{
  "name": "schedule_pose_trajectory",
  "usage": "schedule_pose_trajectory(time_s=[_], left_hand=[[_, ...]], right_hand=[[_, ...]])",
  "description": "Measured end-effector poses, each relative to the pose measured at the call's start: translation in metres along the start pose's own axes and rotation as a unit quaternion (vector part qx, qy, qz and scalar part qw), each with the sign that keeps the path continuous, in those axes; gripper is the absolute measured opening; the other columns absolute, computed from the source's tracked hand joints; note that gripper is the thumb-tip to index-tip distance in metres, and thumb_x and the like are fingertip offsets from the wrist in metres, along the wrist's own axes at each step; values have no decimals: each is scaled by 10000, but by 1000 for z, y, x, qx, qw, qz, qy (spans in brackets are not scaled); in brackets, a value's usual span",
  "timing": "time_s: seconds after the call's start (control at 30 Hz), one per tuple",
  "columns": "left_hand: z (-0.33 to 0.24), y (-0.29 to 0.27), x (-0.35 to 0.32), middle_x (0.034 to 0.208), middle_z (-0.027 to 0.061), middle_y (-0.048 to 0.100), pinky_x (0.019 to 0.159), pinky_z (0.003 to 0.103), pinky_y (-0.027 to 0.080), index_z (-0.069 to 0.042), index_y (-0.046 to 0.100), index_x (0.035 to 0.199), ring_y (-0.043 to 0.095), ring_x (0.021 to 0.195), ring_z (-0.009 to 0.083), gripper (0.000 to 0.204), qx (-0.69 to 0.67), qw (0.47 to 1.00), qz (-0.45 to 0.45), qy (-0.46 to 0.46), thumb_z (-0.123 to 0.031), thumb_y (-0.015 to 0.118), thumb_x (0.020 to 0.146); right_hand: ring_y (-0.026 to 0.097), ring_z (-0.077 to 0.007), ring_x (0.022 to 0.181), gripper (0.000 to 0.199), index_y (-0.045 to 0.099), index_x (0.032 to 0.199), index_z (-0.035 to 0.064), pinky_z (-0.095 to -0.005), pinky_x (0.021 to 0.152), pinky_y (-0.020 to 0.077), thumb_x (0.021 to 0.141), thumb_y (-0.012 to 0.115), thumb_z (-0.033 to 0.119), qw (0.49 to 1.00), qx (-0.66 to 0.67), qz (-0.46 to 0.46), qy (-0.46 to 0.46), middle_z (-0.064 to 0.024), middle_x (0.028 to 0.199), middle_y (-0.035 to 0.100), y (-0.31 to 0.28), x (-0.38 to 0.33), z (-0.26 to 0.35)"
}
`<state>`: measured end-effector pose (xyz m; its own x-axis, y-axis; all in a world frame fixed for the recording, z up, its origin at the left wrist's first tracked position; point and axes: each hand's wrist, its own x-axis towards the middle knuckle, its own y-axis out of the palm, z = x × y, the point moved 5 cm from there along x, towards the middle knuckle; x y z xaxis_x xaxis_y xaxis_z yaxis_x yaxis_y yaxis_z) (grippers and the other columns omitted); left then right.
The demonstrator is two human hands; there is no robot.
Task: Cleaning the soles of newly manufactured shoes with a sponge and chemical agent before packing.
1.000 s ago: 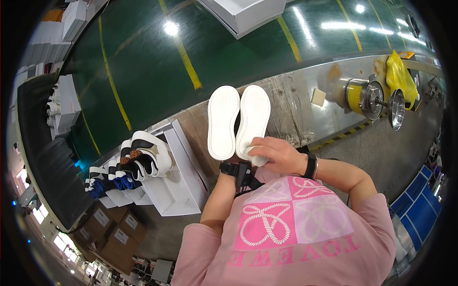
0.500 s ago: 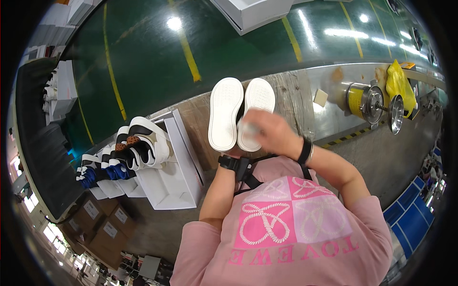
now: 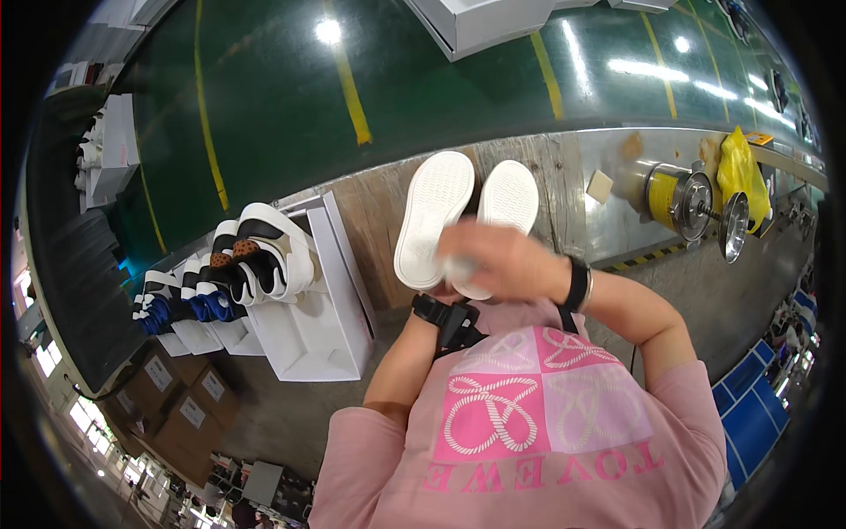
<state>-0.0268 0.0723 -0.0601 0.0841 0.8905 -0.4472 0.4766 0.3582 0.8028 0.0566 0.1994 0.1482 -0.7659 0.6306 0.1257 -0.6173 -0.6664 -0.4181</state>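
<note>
We see two white-soled shoes side by side above the wooden part of the bench [image 3: 374,212], soles facing up: the left shoe [image 3: 434,216] tilts a little, its toe end toward the upper right, and the right shoe [image 3: 511,194] is partly covered at its near end. Our right hand [image 3: 515,263] is blurred over that near end, fingers curled around a small pale wad [image 3: 456,267]. Our left hand [image 3: 448,291] is mostly hidden at the near ends of the shoes, so we cannot tell how its fingers are set. To our left, an open white box [image 3: 326,348] stands near the bench, with black-and-white shoes [image 3: 280,256] at its far left corner. To our right, on the metal part of the bench, we see a pale block [image 3: 599,187], a metal can [image 3: 667,196] with a yellow label, and a yellow bag [image 3: 738,167] behind it. Beyond the bench lies a green surface [image 3: 273,97] with yellow stripes.
</note>
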Motion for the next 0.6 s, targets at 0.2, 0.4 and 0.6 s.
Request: schedule_pose_trajectory(time_s=[0.2,0.4,0.6], left_hand=[[8,-1,-9,1557,137,441,1193,473,351,-77,388,1542,452,1408,301,716,-4,1000,-19,-6,-557,460,1016],[6,-6,-26,1545,137,451,1183,465,360,-71,395,1536,461,1396,296,701,-7,1000,-22,-9,-532,472,1013],[3,-8,-29,1533,136,461,1174,456,368,-66,401,1530,469,1384,291,686,-4,999,-38,-12,-506,485,1011]], right_hand=[[677,-352,1043,370,653,1150,119,-405,886,577,803,754,35,997,-1,-28,77,-116,1193,671,-3,0,-59],[668,-347,1080,409,656,1146,99,-422,929,562,767,791,25,998,-12,5,64,-130,1178,676,-2,-5,-52],[682,-334,1024,353,641,1179,59,-407,873,567,848,761,80,995,-25,-6,98,-137,1146,689,-17,4,-83]])
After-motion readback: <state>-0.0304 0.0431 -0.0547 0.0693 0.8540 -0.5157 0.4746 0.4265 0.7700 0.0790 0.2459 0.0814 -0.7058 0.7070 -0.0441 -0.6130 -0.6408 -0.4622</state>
